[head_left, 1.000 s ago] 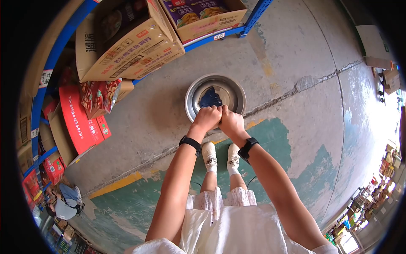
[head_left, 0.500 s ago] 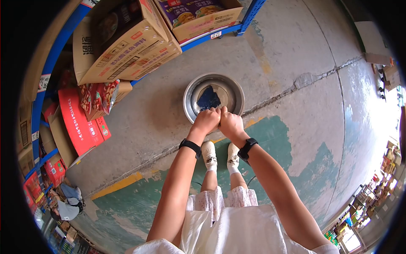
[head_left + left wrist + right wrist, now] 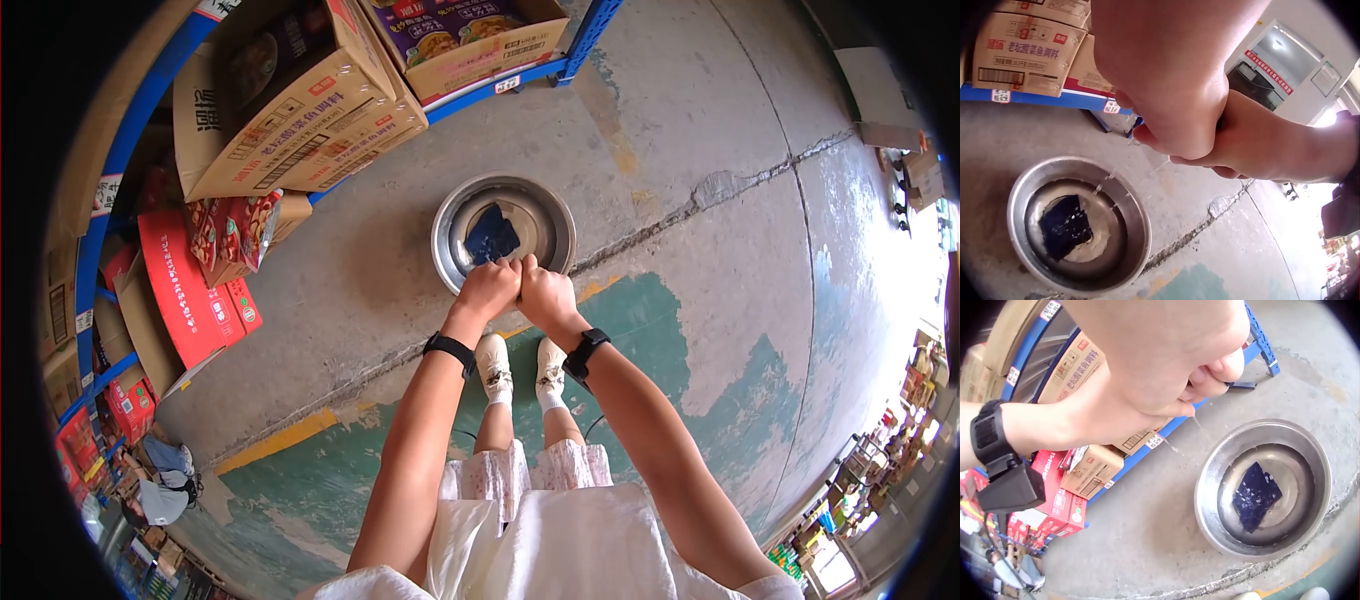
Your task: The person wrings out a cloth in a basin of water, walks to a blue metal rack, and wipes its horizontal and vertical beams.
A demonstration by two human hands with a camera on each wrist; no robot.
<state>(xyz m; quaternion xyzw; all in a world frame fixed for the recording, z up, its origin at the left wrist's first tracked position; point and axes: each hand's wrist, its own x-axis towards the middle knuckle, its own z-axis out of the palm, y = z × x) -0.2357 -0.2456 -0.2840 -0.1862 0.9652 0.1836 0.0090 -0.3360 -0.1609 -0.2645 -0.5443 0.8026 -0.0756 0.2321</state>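
Observation:
A steel basin (image 3: pixel 447 215) with shallow water stands on the floor in front of my shoes. Inside it lies a flat dark blue piece of cloth (image 3: pixel 492 236), flecked with white in both wrist views. My left hand (image 3: pixel 487 288) and right hand (image 3: pixel 545 295) are fists pressed together above the basin's near rim. They grip a dark wet cloth (image 3: pixel 1138 123), nearly all hidden by the fingers; only a small dark bit shows beside them. Thin water (image 3: pixel 1174 449) falls from the hands toward the basin.
At the left, blue shelving (image 3: pixel 90 270) holds cardboard cartons (image 3: pixel 290 130) and red boxes (image 3: pixel 190 285). A crack (image 3: pixel 690 208) crosses the concrete floor near the basin. Farther back at lower left, another person (image 3: pixel 160 495) is low down beside the goods.
The fists stay clenched together and have shifted down very slightly in the head view. The blue piece in the basin looks squarer in outline than a second ago.

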